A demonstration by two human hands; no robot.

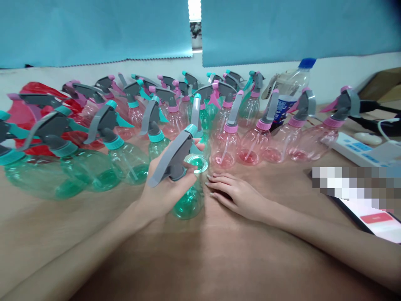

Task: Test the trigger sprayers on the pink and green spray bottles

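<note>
My left hand [167, 186] is closed around a grey and teal trigger sprayer head [173, 161], held just left of the open neck of a green plastic bottle [189, 198]. That bottle stands on the brown table [200, 259] between my two hands. My right hand [234, 191] lies flat on the table beside the bottle, fingers stretched out toward it and holding nothing. Behind them stand several green spray bottles [94, 167] on the left and several pink spray bottles [253, 144] on the right, all with sprayer heads fitted.
A clear water bottle with a blue cap [290, 83] lies at the back right. A white power strip [354, 151] and cables sit at the right. A phone [372, 217] lies at the right edge. Red plastic bags [28, 108] sit far left. Blue curtains [94, 29] hang behind.
</note>
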